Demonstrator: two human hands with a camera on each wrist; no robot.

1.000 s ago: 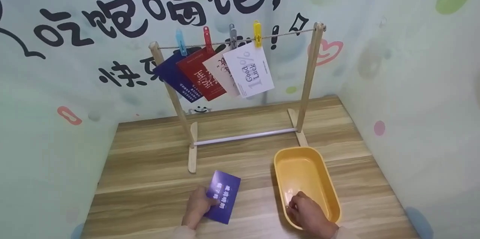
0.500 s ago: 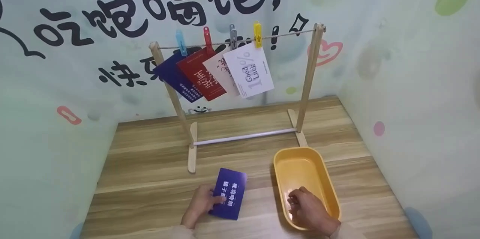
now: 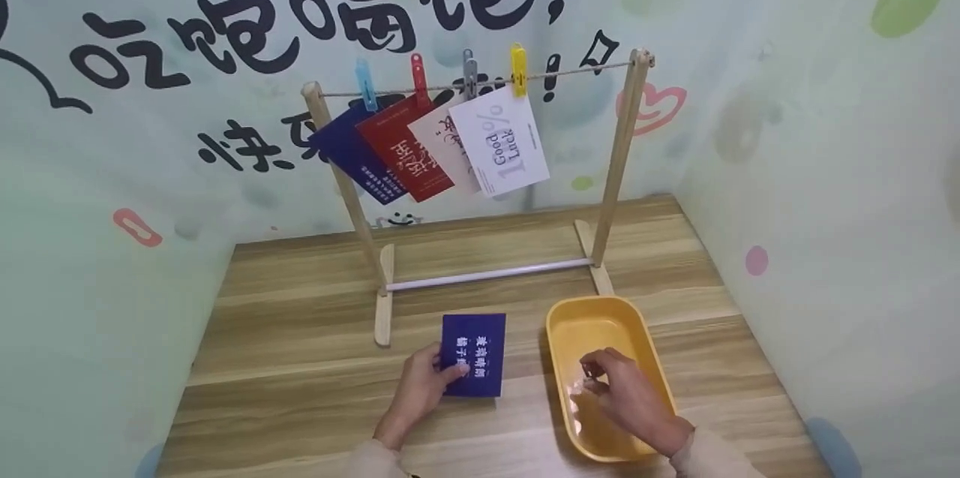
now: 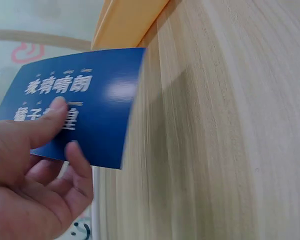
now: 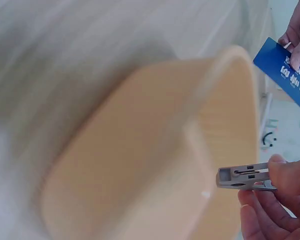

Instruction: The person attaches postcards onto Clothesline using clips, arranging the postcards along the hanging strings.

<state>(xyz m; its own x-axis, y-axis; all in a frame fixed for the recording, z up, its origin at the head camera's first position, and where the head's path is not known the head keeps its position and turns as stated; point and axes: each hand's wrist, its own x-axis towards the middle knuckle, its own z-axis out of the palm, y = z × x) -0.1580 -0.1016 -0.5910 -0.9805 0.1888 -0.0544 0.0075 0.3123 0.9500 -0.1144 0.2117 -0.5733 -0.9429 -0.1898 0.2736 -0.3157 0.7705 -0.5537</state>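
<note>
My left hand [image 3: 424, 388] pinches a dark blue card [image 3: 480, 343] with white printed characters, thumb across its face; the left wrist view shows the card [image 4: 102, 100] raised off the table. Over the yellow tray [image 3: 559, 380], my right hand [image 3: 630, 395] holds a grey clothespin [image 5: 245, 177] between thumb and fingers, plain in the right wrist view. Behind both hands stands a wooden rack [image 3: 619, 163] with a string. From it hang a blue card [image 3: 349, 148], a red card [image 3: 405, 155], a cream card [image 3: 435, 129] and a white card [image 3: 499, 144], each under a clothespin.
The rack's feet [image 3: 383, 320] rest on the wood-grain table [image 3: 300, 358], joined by a pale crossbar [image 3: 487, 275]. Printed walls [image 3: 825, 163] close in the back and both sides. The tray stands in front of the rack's right foot.
My left hand has lifted the blue card and moved it forward and right, turning it more upright. The right hand has risen a little within the tray area, bringing up the clothespin.
</note>
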